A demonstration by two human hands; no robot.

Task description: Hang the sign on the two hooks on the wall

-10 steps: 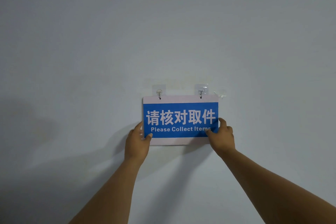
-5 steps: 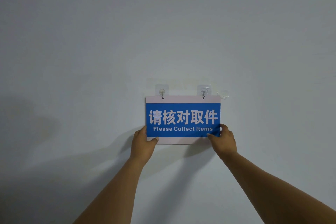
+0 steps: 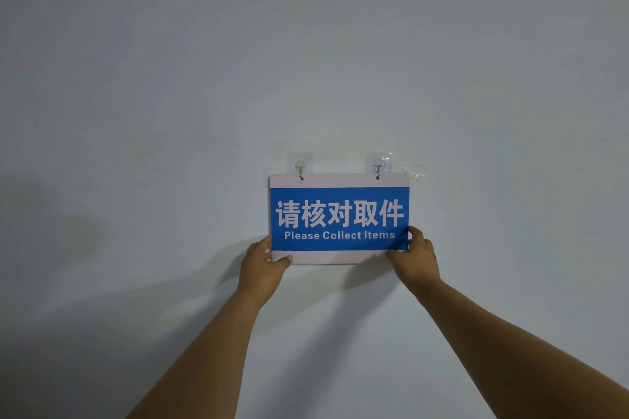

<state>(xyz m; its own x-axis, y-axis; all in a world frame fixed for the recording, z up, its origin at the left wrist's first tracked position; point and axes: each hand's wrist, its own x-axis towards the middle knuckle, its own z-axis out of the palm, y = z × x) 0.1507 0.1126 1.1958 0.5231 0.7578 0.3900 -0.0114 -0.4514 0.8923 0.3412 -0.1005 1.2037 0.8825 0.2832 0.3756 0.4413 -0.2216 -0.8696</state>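
A blue and white sign reading "Please Collect Items" hangs flat against the wall. Its two top holes sit on two clear adhesive hooks, the left hook and the right hook. My left hand pinches the sign's lower left corner, thumb on the white bottom strip. My right hand grips the lower right corner, thumb over the blue field.
A plain pale wall fills the view. A third clear hook or scrap of plastic is stuck just right of the sign's top corner. Shadows of my arms fall on the wall to the lower left.
Both hands have slid down from the sign's side edges to its lower corners. The sign stays on the two hooks.
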